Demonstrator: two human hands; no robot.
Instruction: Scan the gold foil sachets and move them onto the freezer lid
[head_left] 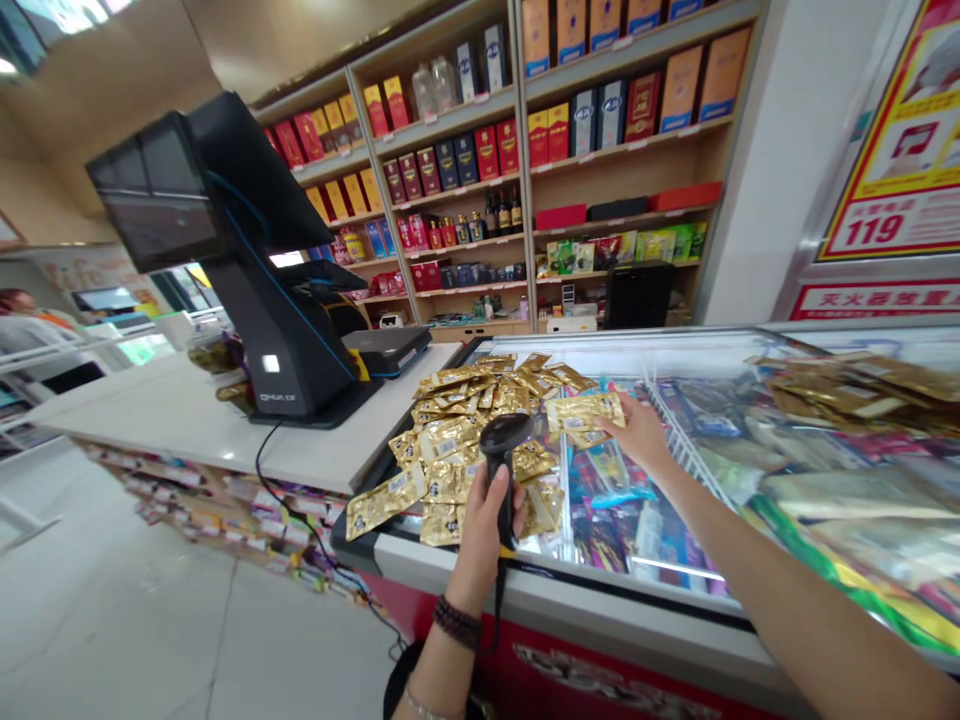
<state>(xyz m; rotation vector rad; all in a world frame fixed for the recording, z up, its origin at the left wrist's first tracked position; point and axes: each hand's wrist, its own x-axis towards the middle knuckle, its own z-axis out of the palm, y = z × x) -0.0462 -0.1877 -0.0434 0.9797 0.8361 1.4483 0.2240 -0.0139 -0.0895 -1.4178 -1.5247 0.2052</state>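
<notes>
My left hand [487, 515] is wrapped round the handle of a black barcode scanner [506, 432], its head tilted towards the right. In my right hand [634, 430] a flat gold foil packet [581, 412] is pinched by its right end, just right of the scanner's head. Below and beyond the scanner lies a heap of similar gold packets [450, 440] on the freezer's glass top. One packet [386, 500] sticks out at the heap's left front edge. Part of the heap is hidden behind my left hand and the scanner.
A chest freezer [637, 590] with bagged goods under its glass stands before me. More gold packets [862, 385] lie on its right side. On the white counter [150, 390] at left stands a black checkout terminal [300, 340], its cable [285, 500] hanging down. Shelves [525, 180] of boxes line the back.
</notes>
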